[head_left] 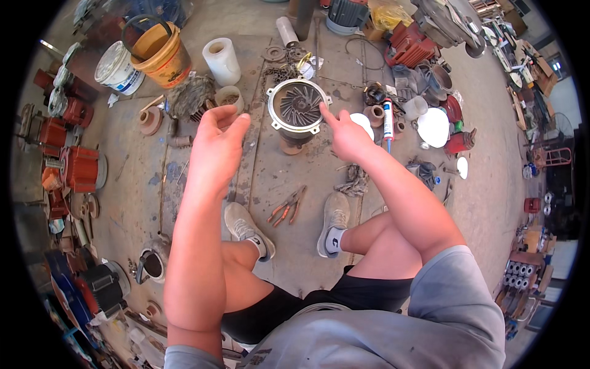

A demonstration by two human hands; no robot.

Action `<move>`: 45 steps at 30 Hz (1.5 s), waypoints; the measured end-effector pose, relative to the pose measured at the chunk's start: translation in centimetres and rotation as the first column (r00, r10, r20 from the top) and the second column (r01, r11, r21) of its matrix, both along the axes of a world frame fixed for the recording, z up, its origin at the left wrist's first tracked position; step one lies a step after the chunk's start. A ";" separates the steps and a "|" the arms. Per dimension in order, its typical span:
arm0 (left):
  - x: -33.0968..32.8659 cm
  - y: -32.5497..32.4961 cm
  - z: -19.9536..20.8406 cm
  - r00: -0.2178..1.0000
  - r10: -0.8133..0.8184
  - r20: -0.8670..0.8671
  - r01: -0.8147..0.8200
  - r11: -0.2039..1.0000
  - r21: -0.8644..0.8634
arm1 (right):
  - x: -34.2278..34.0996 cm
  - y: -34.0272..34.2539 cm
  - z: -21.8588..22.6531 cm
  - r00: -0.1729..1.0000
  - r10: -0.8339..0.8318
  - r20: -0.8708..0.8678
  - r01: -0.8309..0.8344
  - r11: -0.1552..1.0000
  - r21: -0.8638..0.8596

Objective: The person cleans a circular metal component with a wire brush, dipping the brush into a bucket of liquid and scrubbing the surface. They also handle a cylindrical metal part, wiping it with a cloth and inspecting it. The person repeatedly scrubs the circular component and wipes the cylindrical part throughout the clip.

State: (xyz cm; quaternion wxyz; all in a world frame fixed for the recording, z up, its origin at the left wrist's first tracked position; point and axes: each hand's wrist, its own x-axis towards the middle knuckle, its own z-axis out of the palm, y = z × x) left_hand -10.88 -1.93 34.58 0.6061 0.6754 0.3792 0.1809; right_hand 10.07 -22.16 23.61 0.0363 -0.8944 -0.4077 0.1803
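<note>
A: Nearest cam: grey shirt (393,332), black shorts (295,307), bare knees; person seated on concrete floor (276,166). Left to right?

B: Item 1, left hand (218,138): raised, fingers loosely curled, holds nothing, well apart from housing. Item 2, pliers (287,206): orange handles, on floor between the shoes, untouched. Item 3, round pump housing (298,106): upright on floor ahead, vaned impeller showing inside, no cover on. Item 4, right hand (345,136): forefinger out, tip at housing's right rim, nothing gripped. Item 5, sealant tube (388,121): just right of that hand.

A: Progress?

B: Judged early/mid: housing open, nothing fitted over it, tools idle.
</note>
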 end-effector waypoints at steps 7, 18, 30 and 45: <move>-0.3 -1.0 0.1 1.000 -0.004 -0.005 0.004 1.000 0.006 | -1.7 -0.4 0.9 1.000 0.012 -0.017 -0.012 1.000 0.021; -1.0 -0.9 -0.1 1.000 -0.004 -0.025 0.004 1.000 0.023 | -2.5 -0.4 0.6 0.999 0.046 0.010 -0.047 0.989 0.137; -1.4 -0.9 -0.1 0.999 -0.018 -0.046 0.021 0.999 0.048 | -4.0 0.3 3.2 0.993 0.007 -0.121 0.000 0.998 0.062; -1.5 -1.9 0.7 0.995 -0.029 -0.096 0.037 0.996 0.080 | -8.0 -1.6 6.6 0.881 0.290 -0.375 -0.360 0.924 -0.130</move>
